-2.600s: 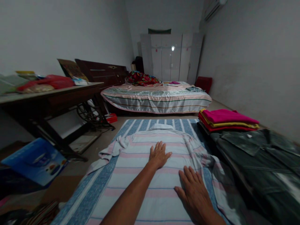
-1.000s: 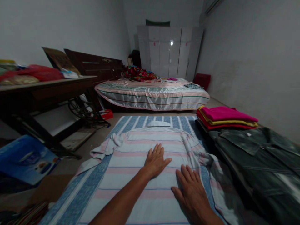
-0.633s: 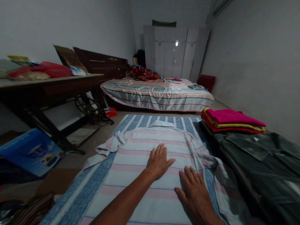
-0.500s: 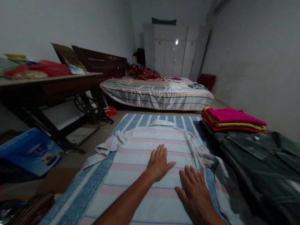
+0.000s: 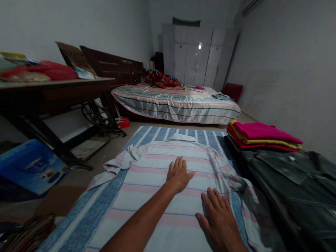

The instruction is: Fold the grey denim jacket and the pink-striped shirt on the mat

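Observation:
A white shirt [image 5: 152, 189] with pink bands and thin blue lines lies spread out, collar at the far end and sleeves out to both sides. Under it is a blue and white striped cloth [image 5: 78, 213]. My left hand [image 5: 178, 176] rests flat on the middle of the shirt, fingers pointing away and thumb out. Nearer to me and to the right, my right hand [image 5: 216, 213] lies on the shirt with its fingers stretched and thumb apart. Neither hand grips anything. Some creases run near the right shoulder.
Folded pink, yellow and red clothes [image 5: 265, 134] are stacked at the right, beside a dark green garment [image 5: 291, 178]. At the left stand a sewing machine table [image 5: 86, 84] and a blue box [image 5: 33, 166]. Beyond are a bed [image 5: 178, 105] and a wardrobe [image 5: 193, 56].
My left hand has slid slightly farther up the shirt, toward the collar. My right hand has stayed in nearly the same place. The view has shifted a little.

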### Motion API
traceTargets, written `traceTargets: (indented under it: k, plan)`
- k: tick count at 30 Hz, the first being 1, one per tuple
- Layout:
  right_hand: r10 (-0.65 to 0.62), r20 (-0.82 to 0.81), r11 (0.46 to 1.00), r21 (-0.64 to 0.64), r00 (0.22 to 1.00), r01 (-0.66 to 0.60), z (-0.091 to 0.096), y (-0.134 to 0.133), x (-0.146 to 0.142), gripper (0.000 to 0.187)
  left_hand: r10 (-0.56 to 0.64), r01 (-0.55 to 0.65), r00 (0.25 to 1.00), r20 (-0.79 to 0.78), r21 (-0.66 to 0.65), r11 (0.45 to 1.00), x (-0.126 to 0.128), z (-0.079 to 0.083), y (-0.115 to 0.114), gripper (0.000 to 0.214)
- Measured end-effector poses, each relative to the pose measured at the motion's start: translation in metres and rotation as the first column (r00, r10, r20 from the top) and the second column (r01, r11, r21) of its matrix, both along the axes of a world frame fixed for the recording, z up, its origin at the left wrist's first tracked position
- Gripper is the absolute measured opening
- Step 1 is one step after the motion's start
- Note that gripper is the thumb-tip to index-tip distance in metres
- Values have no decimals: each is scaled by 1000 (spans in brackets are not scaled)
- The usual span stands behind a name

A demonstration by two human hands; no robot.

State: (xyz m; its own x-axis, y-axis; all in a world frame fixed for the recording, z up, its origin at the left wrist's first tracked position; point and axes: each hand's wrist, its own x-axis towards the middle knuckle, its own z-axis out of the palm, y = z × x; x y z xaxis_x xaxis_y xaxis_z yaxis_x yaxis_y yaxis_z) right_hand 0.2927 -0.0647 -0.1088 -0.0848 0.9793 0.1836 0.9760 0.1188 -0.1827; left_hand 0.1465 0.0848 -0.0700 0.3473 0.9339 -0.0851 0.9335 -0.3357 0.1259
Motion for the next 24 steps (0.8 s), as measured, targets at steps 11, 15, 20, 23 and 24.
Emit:
traceTargets:
  k: [11,15,20,23,24]
  plan:
    - [18,21,999,26,1000,-18,-12,3,4,55,11,-11,1000,13,-26,1000,5,-5,28,81]
    - [14,36,999,28,999,-15,-12,3,5,55,21,-20,1000,15,-43,999,9,-4,29,81]
    - [8,41,1000,18,999,-8,-7,2,4,54,9,-8,1000,19,-24,1000,15,1,25,80]
    - [-1,48,1000,14,999,0,-2,1,2,54,-1,1,1000,25,-13,1000,16,-1,24,81]
    - [1,48,1000,13,999,-2,-1,2,2,53,-9,9,999,31,3,1000,16,-2,25,80]
